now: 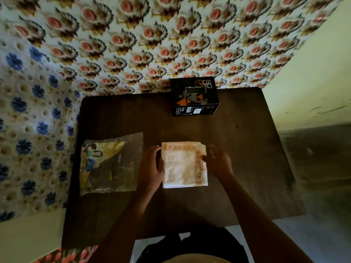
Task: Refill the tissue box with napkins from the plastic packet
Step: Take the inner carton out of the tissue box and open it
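Observation:
A stack of white napkins point(182, 166) with an orange patterned border lies flat on the dark wooden table point(237, 149), near its middle. My left hand point(151, 168) presses against the stack's left edge. My right hand point(218, 162) touches the right edge, fingers pinching the top napkins' corner. The plastic packet point(112, 164), clear with a printed picture, lies flat and looks empty to the left of the stack. The black tissue box point(195, 96) with orange and grey triangles stands at the table's far edge, its top slot facing up.
Flowered cloth point(133, 44) hangs behind and to the left of the table. A pale wall point(313, 82) and grey floor are on the right. The table's front edge is close to my body.

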Action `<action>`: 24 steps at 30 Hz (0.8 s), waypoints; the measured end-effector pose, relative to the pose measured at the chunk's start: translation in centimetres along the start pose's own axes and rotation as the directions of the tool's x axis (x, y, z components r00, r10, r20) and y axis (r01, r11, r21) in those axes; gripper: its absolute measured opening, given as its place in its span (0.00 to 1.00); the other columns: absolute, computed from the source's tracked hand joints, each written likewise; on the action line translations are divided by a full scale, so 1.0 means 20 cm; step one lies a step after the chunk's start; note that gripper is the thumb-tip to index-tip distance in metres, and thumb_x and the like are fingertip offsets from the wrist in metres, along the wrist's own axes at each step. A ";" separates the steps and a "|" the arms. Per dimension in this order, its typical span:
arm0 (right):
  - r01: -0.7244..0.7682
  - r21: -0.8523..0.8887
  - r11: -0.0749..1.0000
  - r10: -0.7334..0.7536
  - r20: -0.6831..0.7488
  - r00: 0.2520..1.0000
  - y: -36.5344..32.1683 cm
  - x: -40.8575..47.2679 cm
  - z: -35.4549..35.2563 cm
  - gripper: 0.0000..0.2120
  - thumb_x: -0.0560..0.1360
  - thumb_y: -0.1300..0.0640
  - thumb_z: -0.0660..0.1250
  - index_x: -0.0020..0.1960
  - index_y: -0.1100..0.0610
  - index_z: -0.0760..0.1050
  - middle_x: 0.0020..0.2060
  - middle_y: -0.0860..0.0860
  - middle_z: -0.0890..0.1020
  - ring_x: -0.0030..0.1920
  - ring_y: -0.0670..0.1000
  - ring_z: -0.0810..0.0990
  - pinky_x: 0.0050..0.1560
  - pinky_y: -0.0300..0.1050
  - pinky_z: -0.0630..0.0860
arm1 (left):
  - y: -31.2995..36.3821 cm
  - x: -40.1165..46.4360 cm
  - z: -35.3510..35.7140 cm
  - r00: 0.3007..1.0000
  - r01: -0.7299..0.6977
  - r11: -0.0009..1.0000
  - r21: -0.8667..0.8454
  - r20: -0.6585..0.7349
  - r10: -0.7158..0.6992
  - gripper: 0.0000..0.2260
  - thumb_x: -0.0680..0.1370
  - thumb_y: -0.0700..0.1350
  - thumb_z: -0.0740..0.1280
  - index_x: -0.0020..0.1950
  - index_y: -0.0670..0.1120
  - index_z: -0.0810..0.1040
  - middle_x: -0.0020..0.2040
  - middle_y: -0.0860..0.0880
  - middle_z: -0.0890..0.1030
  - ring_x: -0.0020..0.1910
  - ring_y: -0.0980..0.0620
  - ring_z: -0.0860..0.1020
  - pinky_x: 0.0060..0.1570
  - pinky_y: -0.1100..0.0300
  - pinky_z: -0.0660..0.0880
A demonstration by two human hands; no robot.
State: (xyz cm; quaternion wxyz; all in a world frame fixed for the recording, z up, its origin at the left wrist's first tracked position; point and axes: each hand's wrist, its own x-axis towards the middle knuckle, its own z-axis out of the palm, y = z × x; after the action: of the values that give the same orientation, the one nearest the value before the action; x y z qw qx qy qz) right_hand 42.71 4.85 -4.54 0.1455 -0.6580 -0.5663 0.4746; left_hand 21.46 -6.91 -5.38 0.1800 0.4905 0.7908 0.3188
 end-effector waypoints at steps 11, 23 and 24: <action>0.090 0.170 0.981 -0.080 -0.061 0.995 -0.23 0.55 -0.19 0.07 0.79 0.55 0.69 0.56 0.54 0.78 0.47 0.53 0.84 0.42 0.48 0.83 0.31 0.36 0.79 | 0.34 0.68 0.21 0.990 0.138 0.989 -0.045 0.007 -0.138 0.23 0.82 0.52 0.63 0.76 0.49 0.66 0.72 0.46 0.72 0.70 0.49 0.72 0.66 0.50 0.74; 0.131 0.190 0.973 -0.122 -0.056 0.991 -0.40 1.08 -0.24 0.20 0.81 0.55 0.67 0.72 0.54 0.71 0.58 0.47 0.81 0.52 0.43 0.81 0.43 0.32 0.78 | 0.37 1.10 0.44 0.967 0.253 0.965 -0.064 0.041 -0.251 0.33 0.81 0.57 0.64 0.82 0.52 0.54 0.77 0.46 0.68 0.71 0.41 0.74 0.64 0.46 0.77; 0.128 0.196 0.972 -0.118 -0.060 0.991 -0.39 1.07 -0.25 0.19 0.81 0.56 0.66 0.71 0.54 0.72 0.56 0.46 0.81 0.50 0.41 0.81 0.41 0.31 0.76 | 0.38 1.07 0.44 0.963 0.268 0.960 -0.078 0.030 -0.266 0.33 0.81 0.56 0.65 0.82 0.52 0.55 0.78 0.46 0.68 0.73 0.42 0.71 0.66 0.50 0.73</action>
State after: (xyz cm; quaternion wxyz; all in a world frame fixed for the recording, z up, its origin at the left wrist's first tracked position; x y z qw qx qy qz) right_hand 39.98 28.04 -6.14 0.2533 -0.6148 -0.5520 0.5031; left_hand 22.04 17.54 -6.01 0.2488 0.3747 0.8343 0.3186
